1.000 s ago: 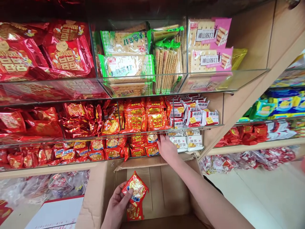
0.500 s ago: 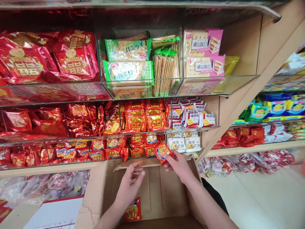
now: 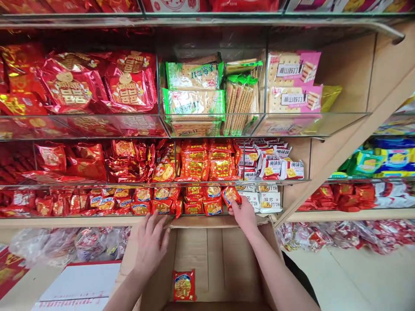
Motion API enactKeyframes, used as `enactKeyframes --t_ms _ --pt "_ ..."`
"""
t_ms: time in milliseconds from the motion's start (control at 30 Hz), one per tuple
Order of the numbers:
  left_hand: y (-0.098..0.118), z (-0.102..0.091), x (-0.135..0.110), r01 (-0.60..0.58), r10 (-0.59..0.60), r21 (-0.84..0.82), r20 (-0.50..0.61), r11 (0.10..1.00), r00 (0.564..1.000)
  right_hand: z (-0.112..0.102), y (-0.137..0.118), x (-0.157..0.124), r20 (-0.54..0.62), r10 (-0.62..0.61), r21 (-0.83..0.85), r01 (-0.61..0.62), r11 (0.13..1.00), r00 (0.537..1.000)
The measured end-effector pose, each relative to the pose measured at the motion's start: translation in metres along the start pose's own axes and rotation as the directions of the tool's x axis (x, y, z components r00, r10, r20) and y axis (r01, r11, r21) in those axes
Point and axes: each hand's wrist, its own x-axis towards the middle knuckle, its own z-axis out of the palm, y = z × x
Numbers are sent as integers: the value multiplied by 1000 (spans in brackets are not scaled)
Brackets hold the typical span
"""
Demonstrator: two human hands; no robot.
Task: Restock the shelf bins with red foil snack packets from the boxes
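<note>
My right hand (image 3: 245, 217) grips a small red snack packet (image 3: 230, 194) at the lowest shelf row, beside white cracker packets (image 3: 269, 200). Fingers apart and holding nothing, my left hand (image 3: 151, 242) is over the left edge of the cardboard box, its fingertips close to the red packets (image 3: 164, 206) on that row. Below both hands stands the open cardboard box (image 3: 207, 222). One red packet (image 3: 184, 285) lies flat on its bottom.
Glass-fronted shelves above hold red bags (image 3: 131, 88), green-edged crackers (image 3: 194, 101) and pink-edged crackers (image 3: 294, 97). A slanted wooden panel (image 3: 337, 160) bounds the right side. Clear plastic bags (image 3: 90, 244) and a white carton (image 3: 81, 280) are at lower left.
My right hand has brought the red packet from above the box to the lowest shelf row. My left hand has moved left, away from over the box's middle. The view has shifted.
</note>
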Motion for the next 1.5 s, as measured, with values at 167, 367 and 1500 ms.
enactKeyframes --t_ms 167,367,1500 --pt "51 25 36 -212 219 -58 188 976 957 9 -3 0 2 -15 2 15 1000 1000" --pt "97 59 87 -197 190 -13 335 980 923 18 -5 1 -68 13 -67 -18 998 998" --pt "80 81 95 -285 255 52 316 957 914 59 7 44 -263 -82 15 89 996 961"
